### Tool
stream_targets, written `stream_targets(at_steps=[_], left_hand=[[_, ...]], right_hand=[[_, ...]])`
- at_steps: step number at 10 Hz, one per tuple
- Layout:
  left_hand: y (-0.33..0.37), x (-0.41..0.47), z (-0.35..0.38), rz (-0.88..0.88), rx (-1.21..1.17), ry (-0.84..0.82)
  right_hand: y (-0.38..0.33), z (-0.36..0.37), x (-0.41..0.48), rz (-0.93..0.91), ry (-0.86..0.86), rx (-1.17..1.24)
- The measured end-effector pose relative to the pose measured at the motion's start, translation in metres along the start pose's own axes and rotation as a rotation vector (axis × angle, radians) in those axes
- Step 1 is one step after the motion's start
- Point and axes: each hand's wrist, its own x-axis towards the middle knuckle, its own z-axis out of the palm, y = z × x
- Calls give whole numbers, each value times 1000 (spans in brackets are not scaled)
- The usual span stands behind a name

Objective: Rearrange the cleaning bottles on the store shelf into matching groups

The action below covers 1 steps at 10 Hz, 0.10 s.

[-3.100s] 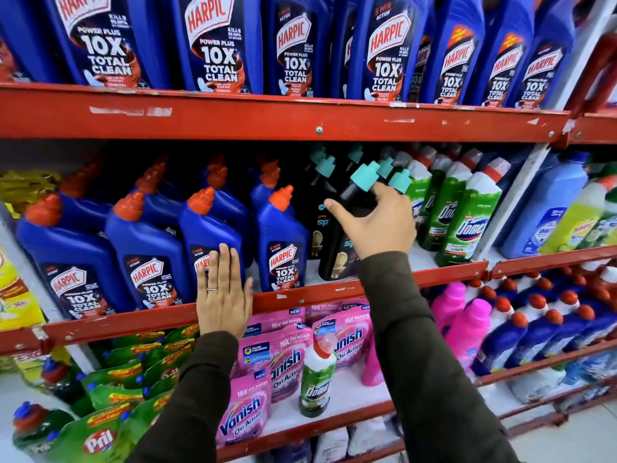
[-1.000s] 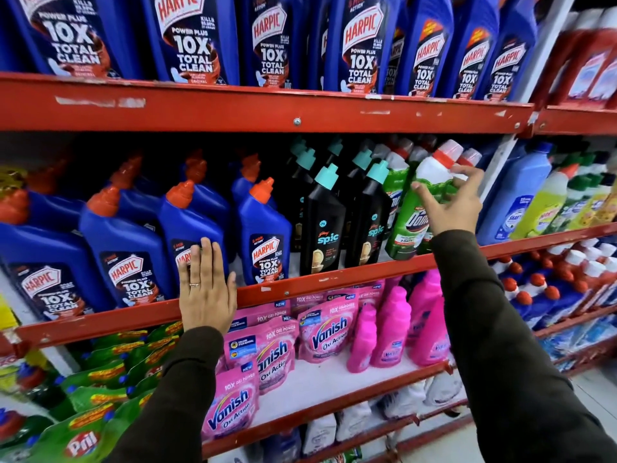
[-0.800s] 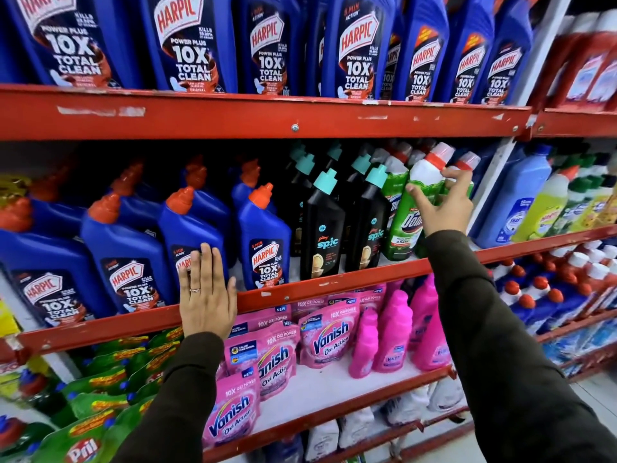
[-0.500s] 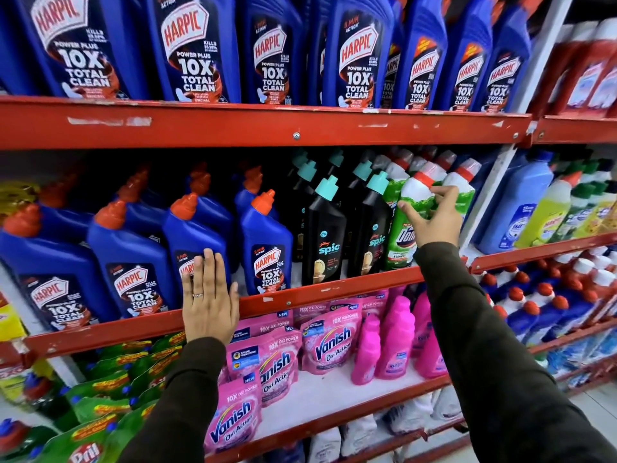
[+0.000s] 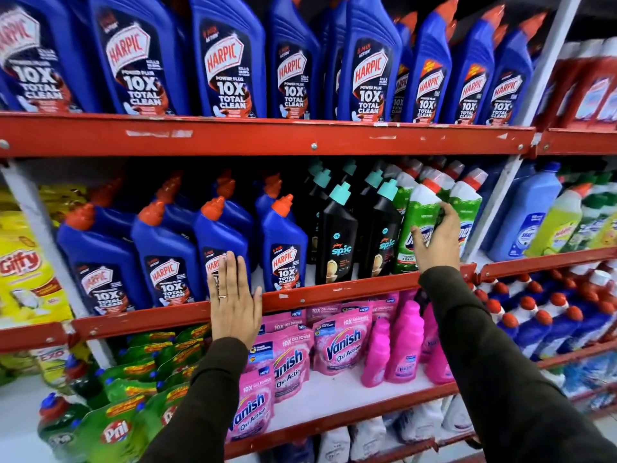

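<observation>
My right hand (image 5: 435, 243) is wrapped around a green Domex bottle (image 5: 417, 225) standing upright on the middle shelf (image 5: 334, 289), fingers curled over its front label and thumb on its left side, so the hand is clamped on that bottle. The bottle sits at the front edge of the shelf, just right of the two front black Spic bottles (image 5: 337, 242) and touching a second Domex bottle (image 5: 467, 208) on its right; more green Domex bottles stand behind it. My left hand (image 5: 233, 302) lies flat against the red lip of the same shelf, fingers straight and held together, fingertips overlapping the label of a blue Harpic bottle (image 5: 220, 242); it grips nothing. On this shelf the blue Harpic bottles fill the section left of the Spic bottles, and the Domex bottles fill the section right of them. Above the shelf stands a row of large Harpic bottles (image 5: 230, 61). Below it lie pink Vanish pouches (image 5: 340, 342) and pink bottles (image 5: 405, 342).
</observation>
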Motion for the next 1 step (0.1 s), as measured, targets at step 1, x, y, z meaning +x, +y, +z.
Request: stream_targets(at_steps=[1], left_hand=[[9, 11, -15, 28, 1, 35]], right_hand=[[-21, 1, -17, -87, 58, 0]])
